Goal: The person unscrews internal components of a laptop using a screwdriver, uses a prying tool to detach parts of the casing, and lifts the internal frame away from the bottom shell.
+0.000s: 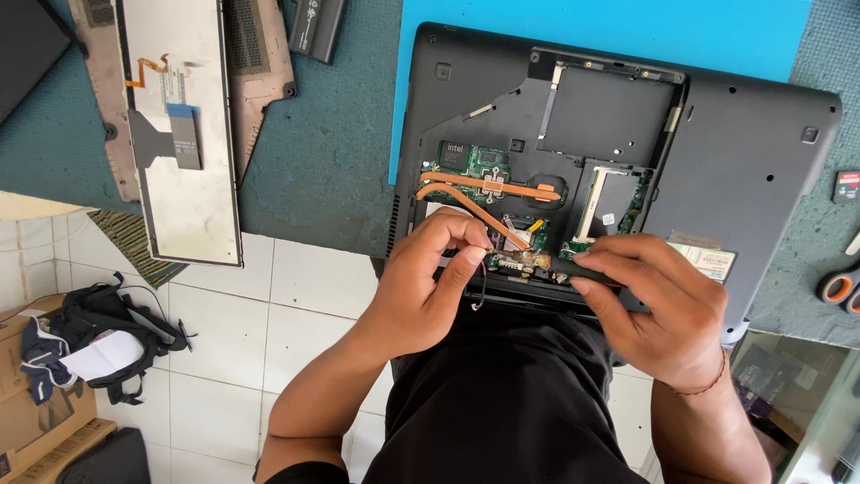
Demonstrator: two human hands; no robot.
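Observation:
A black laptop (743, 152) lies upside down with its bottom covers off, showing a green circuit board (475, 161) and copper heat pipes (488, 186). My left hand (430, 278) pinches a small part with thin red and black wires (481, 285) at the laptop's near edge, by the end of the heat pipe. My right hand (658, 300) rests on the near edge of the laptop to the right, its fingertips pressing beside the open memory bay (609, 206).
A removed keyboard (184, 125) lies face down at the far left on a brown cover panel (260, 63). A blue mat (609, 27) lies under the laptop. Orange-handled scissors (840, 289) lie at the right edge. A black battery (315, 27) lies at the top. White floor tiles, a backpack (107, 332) and cardboard boxes (36, 412) are below.

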